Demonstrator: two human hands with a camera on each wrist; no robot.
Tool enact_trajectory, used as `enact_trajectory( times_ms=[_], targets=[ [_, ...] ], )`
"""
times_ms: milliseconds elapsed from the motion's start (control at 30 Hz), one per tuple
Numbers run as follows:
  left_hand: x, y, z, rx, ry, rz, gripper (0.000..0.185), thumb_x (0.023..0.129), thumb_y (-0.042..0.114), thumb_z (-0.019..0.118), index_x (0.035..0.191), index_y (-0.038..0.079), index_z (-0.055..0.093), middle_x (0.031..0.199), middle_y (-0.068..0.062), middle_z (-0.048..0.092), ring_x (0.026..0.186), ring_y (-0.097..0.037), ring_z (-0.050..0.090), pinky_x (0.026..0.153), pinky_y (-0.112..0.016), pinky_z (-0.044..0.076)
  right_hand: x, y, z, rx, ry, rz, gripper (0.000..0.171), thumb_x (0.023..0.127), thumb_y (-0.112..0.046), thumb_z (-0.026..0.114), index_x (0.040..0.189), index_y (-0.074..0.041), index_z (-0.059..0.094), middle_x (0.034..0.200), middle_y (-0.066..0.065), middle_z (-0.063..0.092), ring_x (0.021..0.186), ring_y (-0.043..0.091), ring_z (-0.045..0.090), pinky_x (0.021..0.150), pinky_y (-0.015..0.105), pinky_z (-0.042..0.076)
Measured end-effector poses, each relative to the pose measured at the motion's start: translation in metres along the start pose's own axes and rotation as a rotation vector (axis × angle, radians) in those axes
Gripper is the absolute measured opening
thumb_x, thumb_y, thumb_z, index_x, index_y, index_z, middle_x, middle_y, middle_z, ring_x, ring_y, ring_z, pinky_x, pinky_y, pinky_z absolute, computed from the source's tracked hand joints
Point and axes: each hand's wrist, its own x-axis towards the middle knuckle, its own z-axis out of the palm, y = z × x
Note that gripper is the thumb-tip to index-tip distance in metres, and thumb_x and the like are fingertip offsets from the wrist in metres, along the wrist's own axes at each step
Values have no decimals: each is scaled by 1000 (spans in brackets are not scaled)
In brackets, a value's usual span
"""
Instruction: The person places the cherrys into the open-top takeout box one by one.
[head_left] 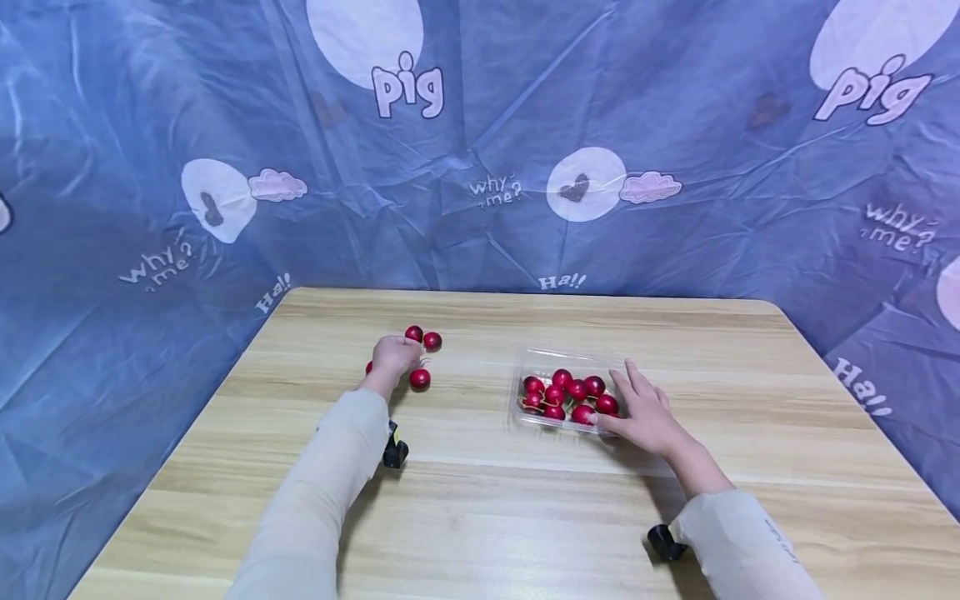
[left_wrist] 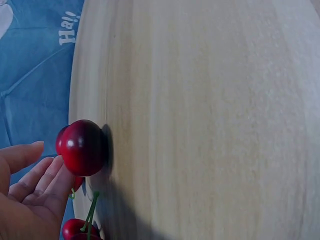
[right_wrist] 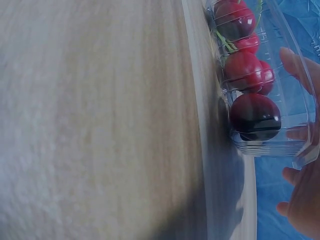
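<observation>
Among loose cherries at the left of the table is my left hand (head_left: pixel 396 354). Its thumb stands apart from the extended fingers (left_wrist: pixel 52 182), and a dark red cherry (left_wrist: pixel 84 147) lies by the fingertips. Another cherry (head_left: pixel 420 379) is just right of this hand, with two more cherries (head_left: pixel 423 337) behind it. My right hand (head_left: pixel 639 415) holds the right end of a clear plastic container (right_wrist: pixel 272 146), thumb at the near side and fingers around the end. Several red cherries (head_left: pixel 555 394) with green stems lie inside the container.
The wooden table (head_left: pixel 480 508) runs back to a blue printed cloth (head_left: pixel 480 167) hanging behind and at both sides. A black wrist device (head_left: pixel 395 447) is under the left sleeve, another black device (head_left: pixel 665 542) under the right.
</observation>
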Motion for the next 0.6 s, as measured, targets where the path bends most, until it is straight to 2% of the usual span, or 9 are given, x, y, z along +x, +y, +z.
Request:
enact_trajectory(
  times_ms=[100, 267, 467, 600],
  targets=[
    [0, 0, 2, 98, 17, 28, 16, 73, 10, 59, 84, 2, 66, 74, -4, 61, 72, -16, 53, 57, -17, 41, 0, 0, 0, 5, -6, 2, 88, 74, -51, 58, 133, 5, 23, 139, 26, 2, 124, 41, 6, 97, 60, 3],
    [2, -1, 6, 203, 22, 56, 18, 70, 9, 57, 85, 4, 66, 80, -5, 62, 79, -18, 53, 62, -19, 41, 0, 1, 0, 6, -10, 6, 87, 74, -50, 58, 133, 4, 23, 139, 25, 2, 125, 41, 5, 97, 59, 3],
    [4, -4, 7, 215, -10, 44, 18, 71, 8, 58, 88, 3, 65, 87, -9, 63, 86, -20, 53, 74, -25, 44, 0, 1, 0, 8, -16, 4, 87, 74, -51, 57, 133, 4, 23, 139, 25, 2, 125, 41, 5, 97, 60, 4],
    [4, -5, 8, 186, -24, 19, 16, 75, 7, 56, 88, 2, 64, 85, -10, 64, 86, -21, 54, 74, -26, 45, 0, 1, -1, 7, -18, 3, 88, 74, -51, 57, 133, 4, 23, 139, 25, 2, 125, 41, 6, 98, 59, 4]
  ],
)
